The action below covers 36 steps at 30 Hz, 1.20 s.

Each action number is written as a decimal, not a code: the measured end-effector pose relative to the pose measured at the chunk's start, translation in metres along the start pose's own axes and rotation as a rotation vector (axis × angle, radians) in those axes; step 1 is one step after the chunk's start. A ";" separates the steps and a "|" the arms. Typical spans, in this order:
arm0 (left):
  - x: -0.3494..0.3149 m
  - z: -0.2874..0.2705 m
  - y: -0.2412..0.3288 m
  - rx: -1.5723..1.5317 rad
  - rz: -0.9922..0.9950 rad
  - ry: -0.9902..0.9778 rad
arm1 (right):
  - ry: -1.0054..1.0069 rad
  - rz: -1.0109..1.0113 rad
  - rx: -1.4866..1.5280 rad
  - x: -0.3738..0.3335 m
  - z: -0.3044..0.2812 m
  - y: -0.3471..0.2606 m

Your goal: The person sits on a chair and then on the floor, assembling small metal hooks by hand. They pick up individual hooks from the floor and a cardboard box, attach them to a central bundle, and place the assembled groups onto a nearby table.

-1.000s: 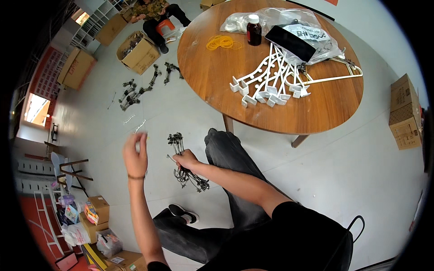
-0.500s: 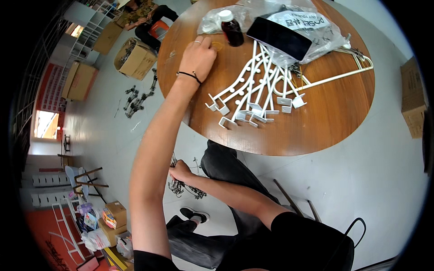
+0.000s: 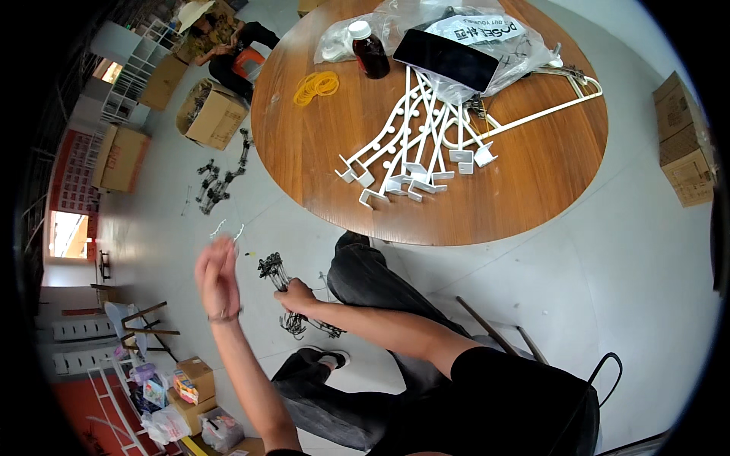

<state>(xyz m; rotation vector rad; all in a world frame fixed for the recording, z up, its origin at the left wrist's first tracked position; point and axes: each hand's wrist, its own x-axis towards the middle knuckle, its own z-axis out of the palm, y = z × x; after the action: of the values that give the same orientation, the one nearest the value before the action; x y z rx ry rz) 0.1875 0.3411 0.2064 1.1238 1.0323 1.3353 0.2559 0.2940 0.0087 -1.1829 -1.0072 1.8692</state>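
Over the floor left of the table, my left hand is raised, its fingers smeared by motion. Whether anything is in it does not show. My right hand is closed around a bundle of black wire hooks, beside my knee and below the table's edge. The bundle sticks out on both sides of the fist, one end upward and the curved ends downward. Yellow rubber bands lie in a loose heap on the round wooden table, near its left edge.
On the table are white metal hook arms, a brown bottle, a black phone and clear plastic bags. More black hooks lie on the floor at left. Behind them are an open carton and a seated person.
My left hand has left the rubber bands on the table and swung down and left over the floor. The bundle in my right hand now shows more fully. The view has shifted slightly.
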 end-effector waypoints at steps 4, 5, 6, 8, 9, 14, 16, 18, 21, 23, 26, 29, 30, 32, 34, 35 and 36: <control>-0.097 -0.172 -0.039 -0.477 0.019 0.122 | -0.026 0.038 -0.072 -0.001 0.023 0.022; -0.120 -0.197 -0.049 -0.667 0.011 0.063 | -0.033 0.044 -0.101 -0.002 0.027 0.027; -0.141 -0.216 -0.057 -0.610 0.044 0.260 | -0.058 0.040 -0.130 0.000 0.038 0.029; -0.173 -0.244 -0.087 -0.174 0.007 0.331 | -0.065 0.047 -0.191 0.003 0.048 0.038; -0.181 -0.239 -0.095 -0.122 -0.081 0.410 | -0.118 0.061 -0.183 0.002 0.049 0.036; -0.179 -0.237 -0.130 -0.160 -0.083 0.430 | -0.138 -0.087 -0.338 0.016 0.077 0.049; -0.184 -0.245 -0.136 -0.263 -0.056 0.497 | -0.253 -0.027 -0.405 0.009 0.090 0.023; -0.171 -0.232 -0.121 -0.212 -0.038 0.501 | -0.290 -0.032 -0.494 0.017 0.097 0.016; -0.174 -0.253 -0.101 -0.138 -0.029 0.512 | -0.400 -0.074 -0.615 0.040 0.132 0.001; -0.189 -0.275 -0.093 -0.179 -0.010 0.537 | -0.431 -0.101 -0.769 0.047 0.155 -0.010; -0.199 -0.285 -0.084 -0.135 0.031 0.577 | -0.484 -0.202 -0.965 0.054 0.168 -0.002; -0.202 -0.289 -0.088 -0.012 0.046 0.583 | -0.507 -0.230 -1.125 0.046 0.184 0.011; -0.200 -0.289 -0.090 0.048 0.046 0.574 | -0.540 -0.224 -1.174 0.046 0.187 0.015; -0.192 -0.288 -0.091 0.315 -0.009 0.598 | -0.596 -0.209 -1.268 0.044 0.193 0.019; -0.188 -0.286 -0.089 0.615 -0.152 0.574 | -0.625 -0.273 -1.371 0.041 0.194 0.021; -0.186 -0.283 -0.092 0.712 -0.121 0.576 | -0.613 -0.312 -1.400 0.041 0.192 0.026; -0.185 -0.283 -0.092 0.728 -0.179 0.561 | -0.600 -0.352 -1.428 0.041 0.188 0.030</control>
<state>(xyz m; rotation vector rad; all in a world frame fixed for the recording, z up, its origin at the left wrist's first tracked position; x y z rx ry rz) -0.0737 0.1668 0.0511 1.1423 2.0966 1.1749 0.0628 0.2696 0.0199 -0.9262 -2.9020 1.0450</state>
